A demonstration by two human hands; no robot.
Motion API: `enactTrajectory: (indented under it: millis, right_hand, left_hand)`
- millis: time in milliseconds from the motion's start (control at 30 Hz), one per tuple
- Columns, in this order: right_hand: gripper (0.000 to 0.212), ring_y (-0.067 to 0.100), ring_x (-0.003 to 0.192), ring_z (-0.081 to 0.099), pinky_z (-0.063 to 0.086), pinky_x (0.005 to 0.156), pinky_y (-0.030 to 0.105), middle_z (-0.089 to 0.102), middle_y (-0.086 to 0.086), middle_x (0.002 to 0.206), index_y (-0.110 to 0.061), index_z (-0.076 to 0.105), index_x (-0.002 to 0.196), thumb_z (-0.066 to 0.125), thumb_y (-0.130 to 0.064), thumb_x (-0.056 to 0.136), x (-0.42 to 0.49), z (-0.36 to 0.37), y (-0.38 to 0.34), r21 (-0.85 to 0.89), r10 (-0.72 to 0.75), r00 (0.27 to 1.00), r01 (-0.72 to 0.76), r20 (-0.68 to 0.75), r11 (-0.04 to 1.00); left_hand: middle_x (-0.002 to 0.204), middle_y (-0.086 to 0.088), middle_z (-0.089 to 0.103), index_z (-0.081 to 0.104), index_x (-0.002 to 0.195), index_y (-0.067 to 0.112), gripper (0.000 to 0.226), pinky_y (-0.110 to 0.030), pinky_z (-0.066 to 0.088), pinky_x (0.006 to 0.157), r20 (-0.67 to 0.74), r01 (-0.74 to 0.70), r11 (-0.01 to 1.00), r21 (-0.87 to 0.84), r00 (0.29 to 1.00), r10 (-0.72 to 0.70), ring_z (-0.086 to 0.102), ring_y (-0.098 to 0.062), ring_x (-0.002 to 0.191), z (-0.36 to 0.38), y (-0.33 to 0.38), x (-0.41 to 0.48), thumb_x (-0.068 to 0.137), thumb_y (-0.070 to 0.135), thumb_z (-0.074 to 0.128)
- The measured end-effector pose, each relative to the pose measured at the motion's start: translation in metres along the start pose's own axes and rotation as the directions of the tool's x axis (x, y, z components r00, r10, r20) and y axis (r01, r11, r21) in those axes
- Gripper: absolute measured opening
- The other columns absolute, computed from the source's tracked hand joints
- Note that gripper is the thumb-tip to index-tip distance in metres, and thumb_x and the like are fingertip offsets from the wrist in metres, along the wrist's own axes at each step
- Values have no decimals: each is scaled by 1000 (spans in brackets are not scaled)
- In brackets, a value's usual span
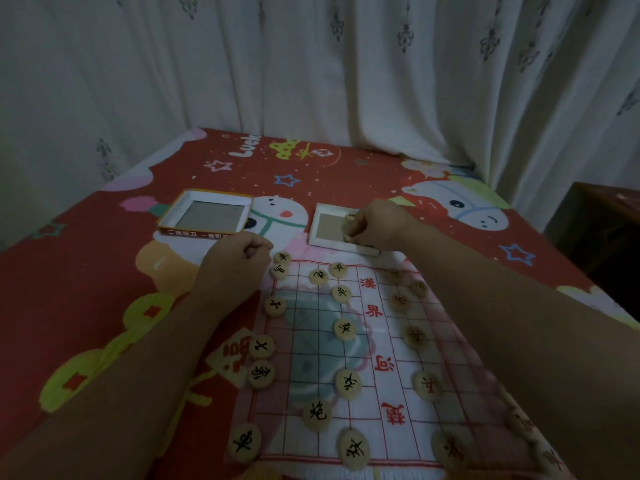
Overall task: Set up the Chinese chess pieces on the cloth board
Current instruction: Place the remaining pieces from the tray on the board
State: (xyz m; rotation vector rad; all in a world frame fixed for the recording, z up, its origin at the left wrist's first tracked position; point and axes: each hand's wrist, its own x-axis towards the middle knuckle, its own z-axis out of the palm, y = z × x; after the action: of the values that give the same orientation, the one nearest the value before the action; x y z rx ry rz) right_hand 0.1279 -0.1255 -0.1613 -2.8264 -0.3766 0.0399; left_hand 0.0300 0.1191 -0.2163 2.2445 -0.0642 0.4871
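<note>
Two hands are working at the far edge of the cloth board (304, 368): the right hand (375, 225) is pinching a piece (349, 216) inside the white box tray (329, 227), while the left hand (239, 261) is hovering curled near the corner, its contents hidden. Both sides are showing gaps, so the next move is calling for carrying that piece to an open point. Red writing on the board is reading 漢界 and 楚河, and "Luck" is showing on the tablecloth (104, 271).

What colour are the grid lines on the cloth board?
Red. The cloth board shows best in the head view.
</note>
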Motion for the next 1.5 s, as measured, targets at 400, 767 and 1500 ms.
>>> enactTrajectory:
  millis: [400,767,1500]
  right_hand:
    - [9,-5,64,54,42,58,14,66,-12,84,-19,68,85,76,-23,82,-99,-22,32,298,15,962,70,-274,952]
    - [11,8,96,59,46,78,15,63,-15,93,-35,65,83,75,-39,78,-275,-17,42,217,-193,971,220,-138,951]
    - [19,-11,87,59,40,70,1,66,-30,93,-30,72,105,59,-20,95,-199,-30,29,235,-58,967,119,-249,965]
  left_hand:
    - [84,-8,70,73,98,13,19,-16,41,62,1,-7,1000,-1,1000,7,62,-20,76,-2,2,-1,92,11,55]
    - [94,-3,69,73,102,10,20,-25,41,70,-7,5,1000,1,1000,-5,60,-11,82,-2,5,-5,94,13,55]
    - [84,3,69,73,100,12,19,-21,40,58,7,17,1000,-7,1000,-17,57,-5,67,-2,3,-4,94,12,55]
